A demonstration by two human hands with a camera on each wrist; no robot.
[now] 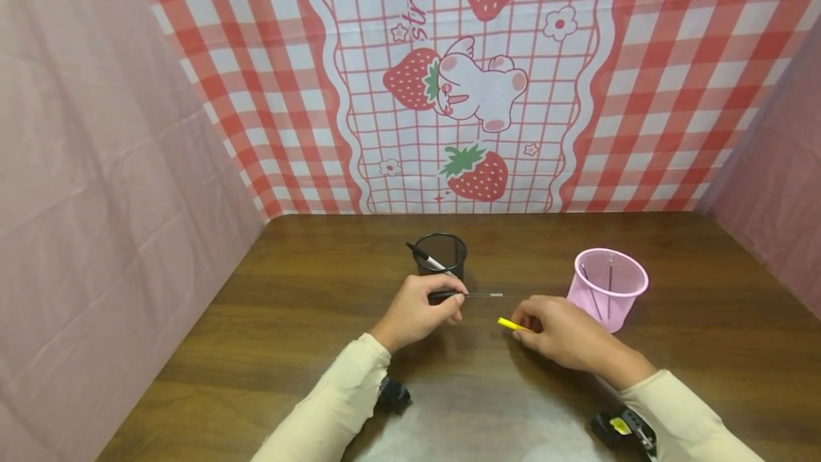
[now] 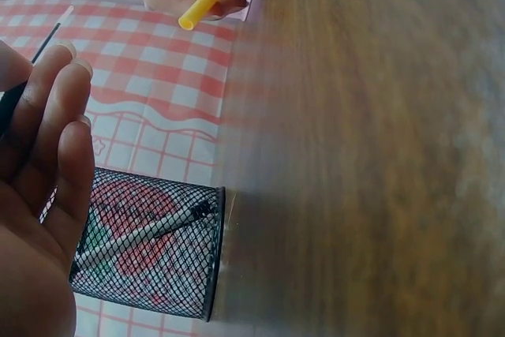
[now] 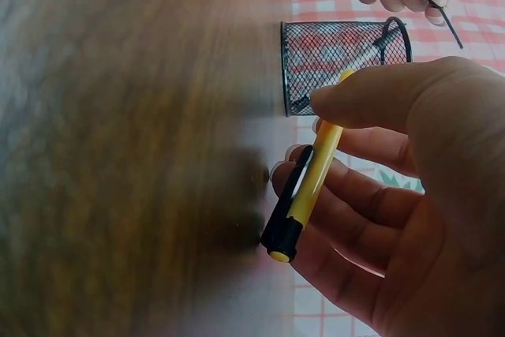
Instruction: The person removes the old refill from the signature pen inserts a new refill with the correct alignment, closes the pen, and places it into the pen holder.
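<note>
My left hand (image 1: 420, 309) pinches a slim black-handled stick (image 1: 484, 294) with a thin shaft and a pale tip pointing right; its exact kind is unclear. Just behind this hand stands a black mesh pen cup (image 1: 458, 248), a white pen with a black end (image 1: 426, 255) leaning inside it. A yellow pen with a black clip (image 3: 316, 175) is held between thumb and fingers of my right hand (image 1: 564, 334), its yellow end toward the left hand. Beside and behind the right hand is a pink mesh pen cup (image 1: 586, 301) containing two thin dark sticks (image 1: 611, 284).
Both cups stand on a brown wooden table (image 1: 288, 319). A red-and-white checked cloth (image 1: 256, 77) with strawberry prints hangs along the back edge. Pink cloth (image 1: 115, 162) hangs at both sides. Wrist cameras are strapped under both forearms.
</note>
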